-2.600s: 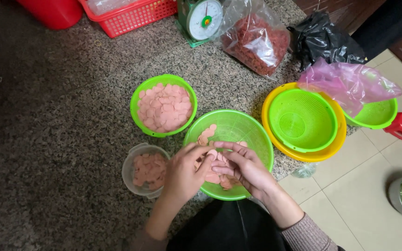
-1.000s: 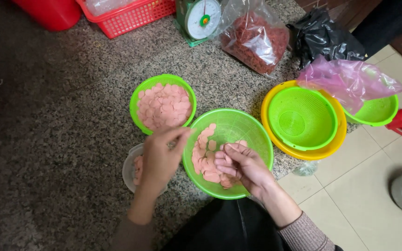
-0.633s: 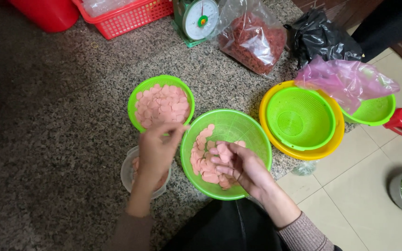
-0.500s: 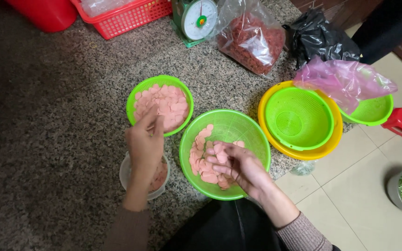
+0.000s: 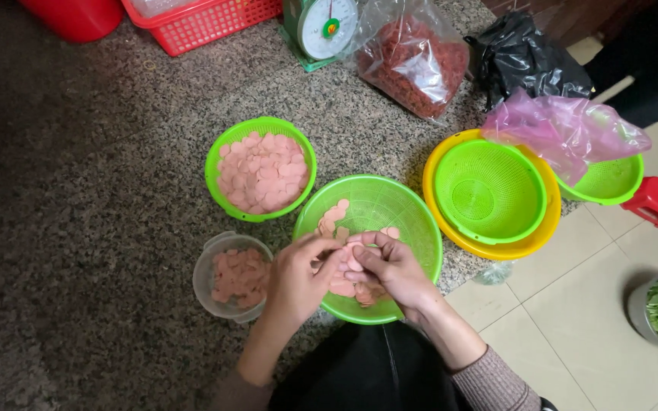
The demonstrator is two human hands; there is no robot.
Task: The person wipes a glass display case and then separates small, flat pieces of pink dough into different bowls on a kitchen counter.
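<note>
Looking down, I see my left hand (image 5: pixel 298 278) and right hand (image 5: pixel 390 266) meet over the big green strainer bowl (image 5: pixel 413 213), fingers bent in around a few pink slices (image 5: pixel 344 266). The fingers cover most of what they pinch, so I cannot tell how many slices they hold or which way those slices lie. The loose slices I can see in the bowl are round and flat, with no long side. I count three containers with pink slices: this bowl, a small green basket (image 5: pixel 260 176) that is full, and a clear tub (image 5: pixel 230 275) just beside my left hand. Two more green strainers sit to the right, one inside a yellow bowl (image 5: pixel 489 247), one half under a pink bag (image 5: pixel 565 129). The scale (image 5: pixel 321 27) is cut off at the top.
</note>
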